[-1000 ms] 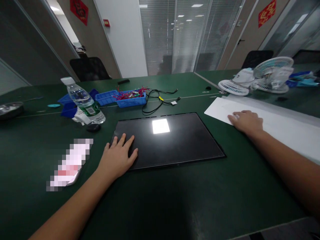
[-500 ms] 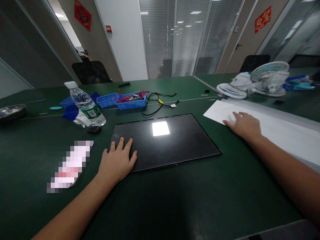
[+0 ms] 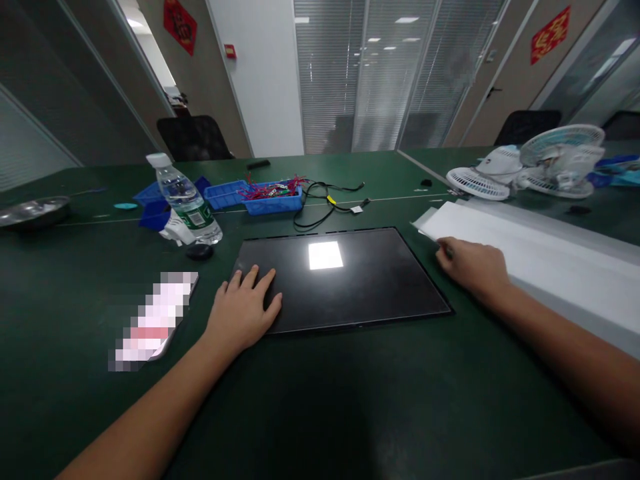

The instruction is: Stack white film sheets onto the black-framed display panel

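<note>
A flat black screen panel lies on the green table, a square ceiling-light reflection on its glossy face. My left hand rests on its left end with fingers spread, the thumb near the front edge. To the right, a stack of large white sheets lies flat, edges slightly out of line. My right hand is closed at the near left edge of the stack, thumb and fingers pinched on the top white sheet. The exact grip of the fingertips is partly hidden.
Behind the panel are a blue tray of red wires and a black cable. At left stand a water bottle, a black mouse and a blurred-out phone. White fan parts sit at back right.
My right hand has gone from lying spread on the white sheets to pinching their near left edge, and the top sheet has shifted, baring a corner beneath. My left hand stays on the panel.
</note>
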